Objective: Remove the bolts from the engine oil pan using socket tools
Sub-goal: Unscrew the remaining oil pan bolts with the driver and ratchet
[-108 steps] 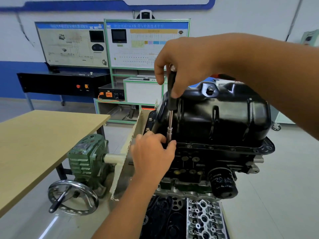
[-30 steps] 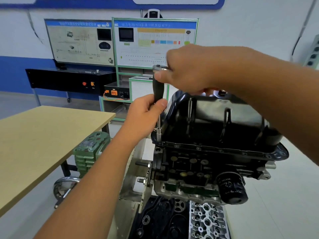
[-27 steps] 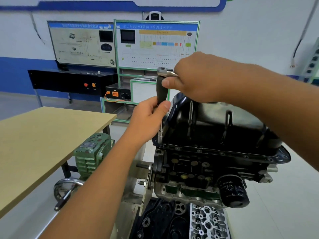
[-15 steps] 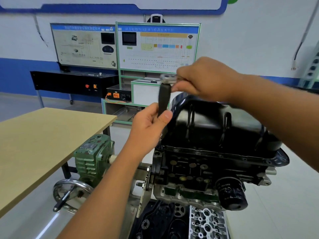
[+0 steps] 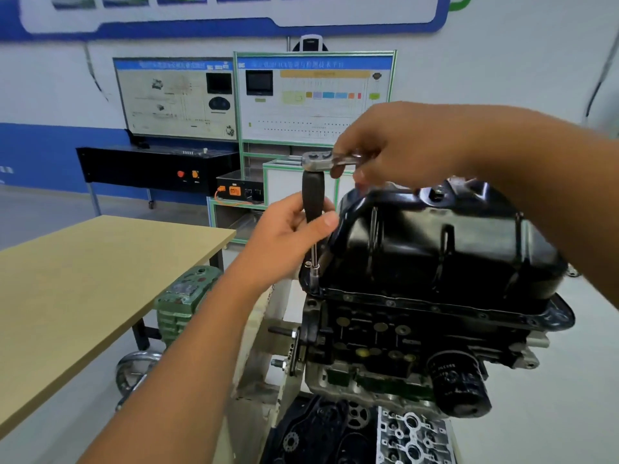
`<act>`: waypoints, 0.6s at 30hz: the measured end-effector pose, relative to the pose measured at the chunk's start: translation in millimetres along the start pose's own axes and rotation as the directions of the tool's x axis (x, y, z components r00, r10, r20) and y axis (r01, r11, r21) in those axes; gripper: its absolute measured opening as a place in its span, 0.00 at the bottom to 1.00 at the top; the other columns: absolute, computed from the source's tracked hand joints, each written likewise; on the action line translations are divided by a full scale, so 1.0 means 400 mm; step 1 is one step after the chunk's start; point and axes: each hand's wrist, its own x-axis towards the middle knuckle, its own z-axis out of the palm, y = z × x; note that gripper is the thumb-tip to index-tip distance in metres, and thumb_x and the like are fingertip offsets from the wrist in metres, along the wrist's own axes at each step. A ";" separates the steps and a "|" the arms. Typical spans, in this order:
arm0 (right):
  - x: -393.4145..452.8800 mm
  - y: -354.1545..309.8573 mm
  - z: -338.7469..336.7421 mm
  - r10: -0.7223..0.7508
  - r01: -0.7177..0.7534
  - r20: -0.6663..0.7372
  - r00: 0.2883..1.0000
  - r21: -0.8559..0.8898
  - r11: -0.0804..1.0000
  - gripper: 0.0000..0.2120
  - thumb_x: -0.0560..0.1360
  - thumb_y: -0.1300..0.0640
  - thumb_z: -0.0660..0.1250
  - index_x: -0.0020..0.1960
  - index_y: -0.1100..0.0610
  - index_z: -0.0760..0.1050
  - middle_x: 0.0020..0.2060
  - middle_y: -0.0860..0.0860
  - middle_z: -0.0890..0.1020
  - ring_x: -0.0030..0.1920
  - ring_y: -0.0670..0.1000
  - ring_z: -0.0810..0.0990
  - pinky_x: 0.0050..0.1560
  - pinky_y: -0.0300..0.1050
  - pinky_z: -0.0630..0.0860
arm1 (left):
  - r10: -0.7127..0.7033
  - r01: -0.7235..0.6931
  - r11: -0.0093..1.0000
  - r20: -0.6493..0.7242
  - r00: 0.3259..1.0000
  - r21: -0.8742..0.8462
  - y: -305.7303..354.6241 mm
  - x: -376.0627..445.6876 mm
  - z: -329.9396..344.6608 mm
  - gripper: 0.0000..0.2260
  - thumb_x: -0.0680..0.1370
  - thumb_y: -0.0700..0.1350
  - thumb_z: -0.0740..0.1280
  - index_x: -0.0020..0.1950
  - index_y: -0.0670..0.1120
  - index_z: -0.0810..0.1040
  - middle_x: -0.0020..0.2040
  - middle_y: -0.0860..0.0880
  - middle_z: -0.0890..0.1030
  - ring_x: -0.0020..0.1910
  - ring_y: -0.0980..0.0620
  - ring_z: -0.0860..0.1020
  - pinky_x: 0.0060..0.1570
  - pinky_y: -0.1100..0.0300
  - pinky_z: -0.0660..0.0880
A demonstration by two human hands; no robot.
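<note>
The black oil pan (image 5: 435,249) sits upside up on the inverted engine block (image 5: 385,333), with small bolts along its flange (image 5: 432,308). A socket driver with a black handle (image 5: 313,195) stands upright at the pan's near left corner, its steel shaft and socket (image 5: 315,276) down on a flange bolt. My left hand (image 5: 291,229) is wrapped around the lower handle. A chrome ratchet (image 5: 321,161) sits on the handle's top end, and my right hand (image 5: 398,145) grips the ratchet's bar.
A wooden table (image 5: 83,286) stands to the left. Below it are a green gearbox (image 5: 187,303) and a hand wheel (image 5: 134,370) of the engine stand. A black oil filter (image 5: 459,383) juts from the block. A cylinder head (image 5: 412,437) lies below. Training panels (image 5: 311,95) line the far wall.
The tool moved from the pan's front flange to its left corner. My left hand rose from the socket to the handle. My right hand now holds a ratchet on the handle's top.
</note>
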 end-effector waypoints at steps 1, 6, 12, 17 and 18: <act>0.009 -0.005 0.007 -0.009 0.005 -0.055 0.998 -0.074 0.997 0.11 0.78 0.64 0.68 0.46 0.48 0.80 0.33 0.43 0.78 0.36 0.46 0.76 0.40 0.42 0.69 | -0.005 0.004 1.000 0.054 0.999 0.018 0.006 -0.003 -0.011 0.07 0.82 0.41 0.68 0.54 0.37 0.80 0.36 0.58 0.77 0.33 0.62 0.72 0.37 0.70 0.69; 0.036 -0.028 0.020 -0.009 -0.003 -0.078 0.997 -0.158 0.988 0.09 0.77 0.61 0.68 0.38 0.55 0.75 0.30 0.49 0.80 0.35 0.52 0.81 0.38 0.43 0.76 | -0.038 0.042 0.987 -0.031 0.999 0.153 0.017 -0.003 -0.014 0.09 0.81 0.43 0.70 0.50 0.36 0.81 0.32 0.46 0.63 0.32 0.50 0.61 0.36 0.56 0.57; 0.028 -0.031 -0.008 0.005 -0.007 -0.035 0.999 -0.057 0.998 0.08 0.75 0.60 0.75 0.51 0.53 0.79 0.33 0.46 0.84 0.36 0.50 0.84 0.44 0.45 0.78 | 0.000 0.002 0.996 -0.018 1.000 0.087 0.032 0.001 -0.029 0.14 0.77 0.49 0.72 0.54 0.39 0.83 0.31 0.41 0.58 0.32 0.45 0.58 0.36 0.57 0.59; 0.029 -0.047 0.009 0.015 -0.020 -0.046 0.999 -0.112 0.994 0.06 0.73 0.67 0.70 0.40 0.58 0.79 0.32 0.54 0.82 0.36 0.57 0.81 0.35 0.47 0.76 | -0.008 0.012 0.992 -0.033 0.999 0.127 0.037 0.002 -0.020 0.03 0.80 0.39 0.70 0.53 0.42 0.81 0.30 0.49 0.59 0.29 0.55 0.58 0.38 0.58 0.66; 0.025 -0.047 -0.004 0.063 -0.063 0.043 0.997 0.014 0.998 0.05 0.74 0.64 0.73 0.40 0.59 0.79 0.29 0.53 0.83 0.32 0.55 0.82 0.33 0.46 0.77 | -0.018 0.027 0.991 -0.072 0.997 0.128 0.034 0.002 -0.014 0.04 0.80 0.39 0.71 0.54 0.39 0.81 0.30 0.51 0.59 0.29 0.55 0.58 0.39 0.57 0.66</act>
